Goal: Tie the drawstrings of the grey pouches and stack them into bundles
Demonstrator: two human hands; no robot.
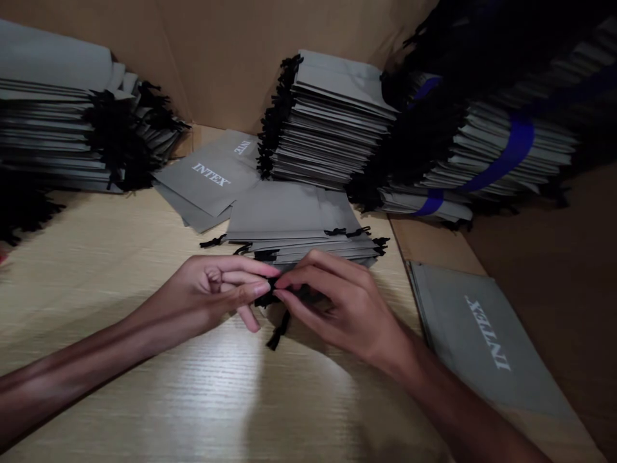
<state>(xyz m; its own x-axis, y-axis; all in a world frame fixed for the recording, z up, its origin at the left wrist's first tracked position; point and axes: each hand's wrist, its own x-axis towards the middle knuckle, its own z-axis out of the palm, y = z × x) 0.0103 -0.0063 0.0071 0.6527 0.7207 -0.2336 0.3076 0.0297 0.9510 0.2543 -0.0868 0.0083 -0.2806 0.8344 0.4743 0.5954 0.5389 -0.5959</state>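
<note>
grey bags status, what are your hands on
Left hand and right hand pinching black drawstring cord together. Low stack of grey drawstring bags just beyond. Loose INTEX bag off to right, not in way.

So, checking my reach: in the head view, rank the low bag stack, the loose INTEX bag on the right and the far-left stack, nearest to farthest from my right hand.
From the right hand:
1. Low bag stack: just ahead of the hands.
2. Loose INTEX bag: right side.
3. Far-left stack: back left.
</note>
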